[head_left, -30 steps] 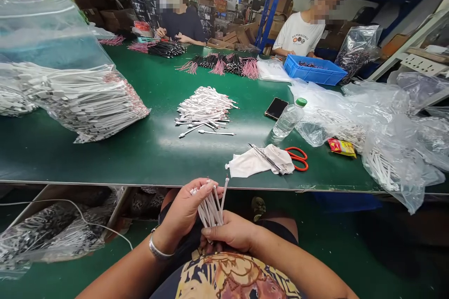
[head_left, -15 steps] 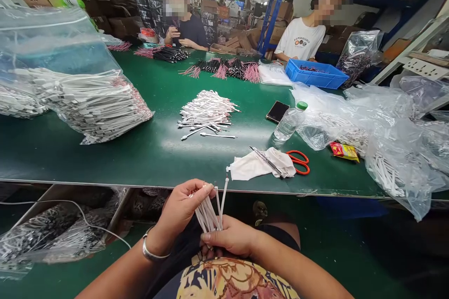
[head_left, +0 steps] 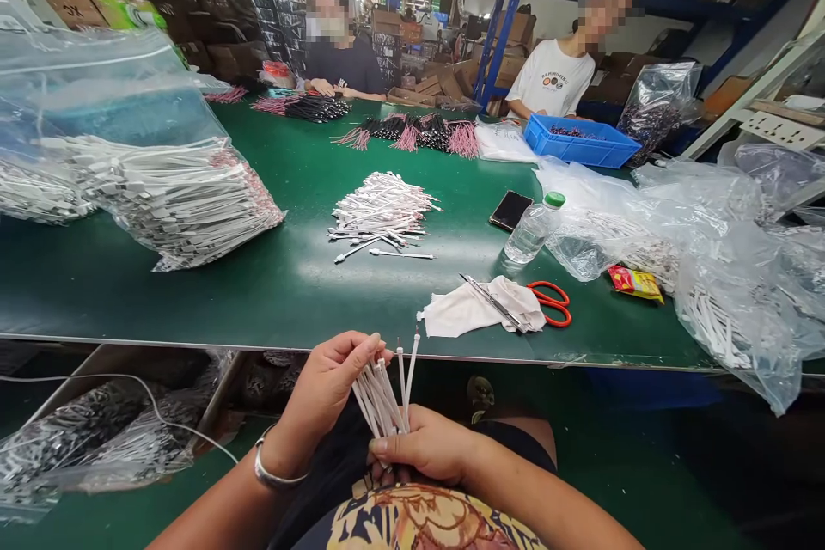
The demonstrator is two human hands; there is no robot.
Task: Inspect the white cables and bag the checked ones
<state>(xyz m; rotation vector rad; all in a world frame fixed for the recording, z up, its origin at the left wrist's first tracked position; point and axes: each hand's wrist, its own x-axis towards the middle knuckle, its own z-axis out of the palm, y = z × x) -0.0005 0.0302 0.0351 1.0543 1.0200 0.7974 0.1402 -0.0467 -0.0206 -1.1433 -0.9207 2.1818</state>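
- Bundle of thin white cables (head_left: 381, 400) with small white end pieces: in the head view, it is held over the person's lap, just in front of the near edge of the green, smooth-topped surface (head_left: 277, 296).
- The right hand (head_left: 429, 444) has its grip closed around the lower part of the bundle, thumb across the front; the fingers behind are partly hidden.
- The left hand (head_left: 339, 380), wearing a silver bangle (head_left: 271, 466), has its grip pinched at the bundle's upper ends; how many cables it touches cannot be told.
- Two white cables (head_left: 409, 374) stand apart from the rest, to the right of the left fingertips, their lower ends in the right grip.
- The step in hand appears to be separating cables one by one at their upper ends. That handling calls for a steady right grip and a light left pinch that parts a single cable without loosening the others.
- Beyond the hands, a loose pile of white cables (head_left: 385, 204) lies on the surface, one white cable (head_left: 403, 254) lying just in front of it.
- Nearer, a slim metal tool (head_left: 491, 302) lies across a crumpled white cloth (head_left: 451, 309), with orange-red scissor handles (head_left: 555, 302) beside it.
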